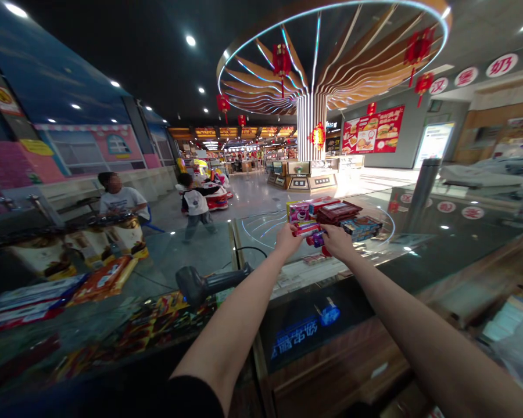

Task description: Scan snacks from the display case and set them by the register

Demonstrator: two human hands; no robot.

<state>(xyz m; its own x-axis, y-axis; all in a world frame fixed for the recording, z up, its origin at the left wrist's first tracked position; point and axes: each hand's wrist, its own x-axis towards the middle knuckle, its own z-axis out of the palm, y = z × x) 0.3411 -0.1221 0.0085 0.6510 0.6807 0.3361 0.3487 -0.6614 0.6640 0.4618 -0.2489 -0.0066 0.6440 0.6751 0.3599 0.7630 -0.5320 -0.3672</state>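
Note:
Both arms reach forward over a glass counter. My left hand has its fingers closed on the left end of a small pink-and-red packet. Close beside it, my right hand is closed at a small purple packet; its fingertips are partly hidden. Just beyond the hands are a pink-and-yellow box, a stack of dark red flat packets and a blue box. A black handheld scanner lies left of my left forearm.
Brown-and-white tubs and orange flat packs stand on the counter at left. More packets show through the glass. Beyond the counter, one person sits and another stands. A dark post rises at right.

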